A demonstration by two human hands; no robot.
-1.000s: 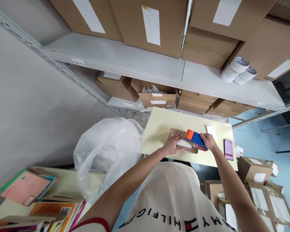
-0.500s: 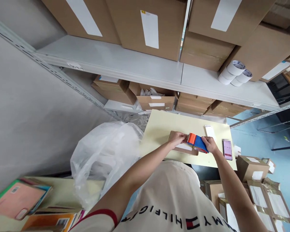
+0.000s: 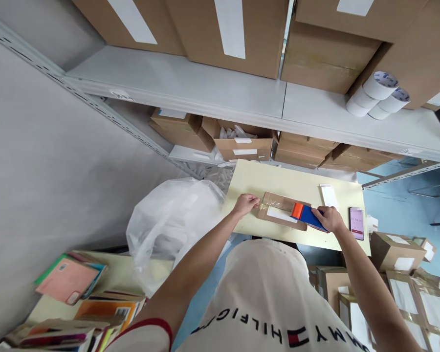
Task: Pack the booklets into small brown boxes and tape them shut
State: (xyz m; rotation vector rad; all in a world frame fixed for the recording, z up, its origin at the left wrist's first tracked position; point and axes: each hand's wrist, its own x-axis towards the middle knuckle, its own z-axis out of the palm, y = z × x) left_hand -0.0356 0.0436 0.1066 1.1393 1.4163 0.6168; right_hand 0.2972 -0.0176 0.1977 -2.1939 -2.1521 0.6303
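My right hand (image 3: 328, 218) grips a blue and orange tape dispenser (image 3: 308, 216), whose orange end rests over the right part of a small cardboard box (image 3: 286, 224). The box lies flat on the pale yellow table (image 3: 245, 178) and has a white label (image 3: 278, 214) on top. Shiny packing tape (image 3: 271, 205) stretches along the box top toward its left end. Just past that end, my left hand (image 3: 246, 204) is closed, with its fingertips pinched on the tape's end.
A phone (image 3: 356, 223) and a white card (image 3: 329, 195) lie at the table's right. Ahead stands a shelf (image 3: 190, 73) with large cartons and tape rolls (image 3: 379, 95). A translucent plastic bag (image 3: 172, 215) and books (image 3: 71, 278) are at left; labelled boxes (image 3: 399, 252) at right.
My left hand has moved left from beside the dispenser to beyond the box's left end, drawing tape out. The dispenser stays in my right hand. The camera view has shifted slightly.
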